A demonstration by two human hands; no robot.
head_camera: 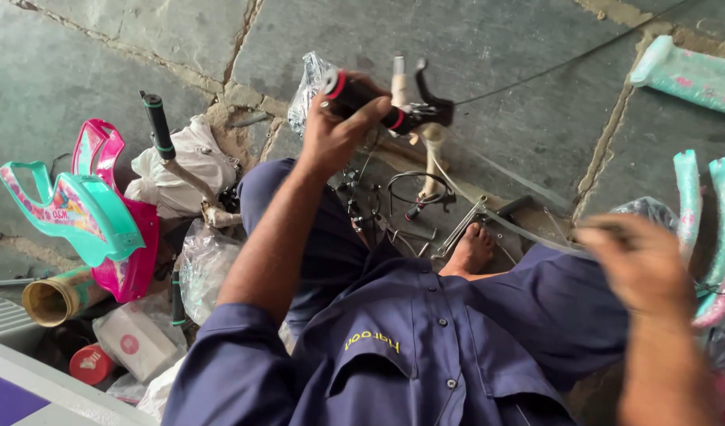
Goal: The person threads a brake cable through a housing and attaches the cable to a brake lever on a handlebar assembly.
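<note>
A: Looking down from the head camera, the left hand (336,134) sits at upper centre, its grip wrapped tight round a black handlebar grip (361,96) with red rings, beside a black brake lever (427,96).

B: And the right hand (637,264)?

A: Lower right, blurred. It seems pinched on a thin cable (528,229) running up to the lever, but I cannot tell for sure.

B: Risks?

A: My guess: that taut cable could slip or whip loose, and the bare foot (470,251) rests right among loose metal tools (426,237) on the stone floor (110,55).

B: Textures?

A: Rubbery ribbed grip, hard glossy lever, wiry steel cable. At left, a smooth teal plastic seat (71,209) against a pink one (134,260), crinkly clear bags (205,264), and a cardboard tube (59,298). The floor is rough grey slab with gritty joints.
</note>
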